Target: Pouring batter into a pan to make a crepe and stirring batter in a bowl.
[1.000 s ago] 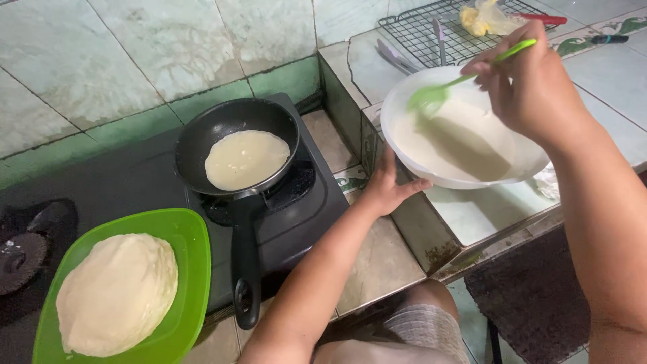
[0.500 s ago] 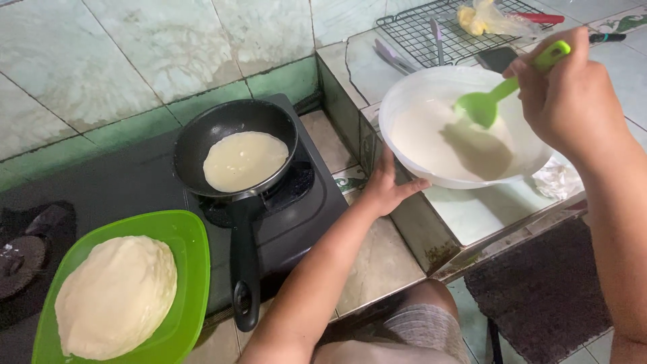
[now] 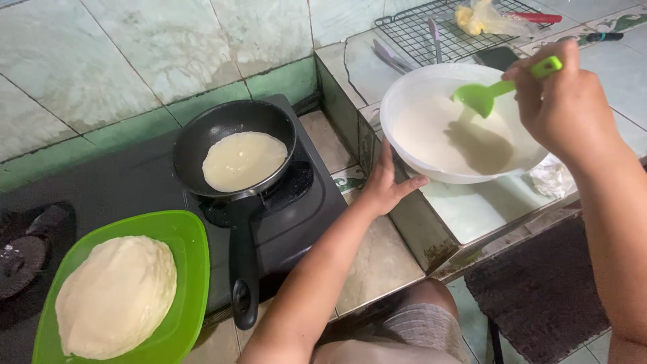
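Batter bowl (image 3: 431, 87) steadied by open left hand (image 3: 384, 185) — right hand (image 3: 566, 111) gripping green ladle (image 3: 482, 98); scoop gently, level.

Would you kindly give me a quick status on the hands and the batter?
Right hand grips green ladle over white bowl of batter. Left hand braces the bowl's near side. Thin pancake in black pan. Nothing blocking.

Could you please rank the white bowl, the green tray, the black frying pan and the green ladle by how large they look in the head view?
1. Green tray, cut off by the frame, and white bowl: too alike to rank.
2. Black frying pan, handle included.
3. Green ladle, held in the right hand.
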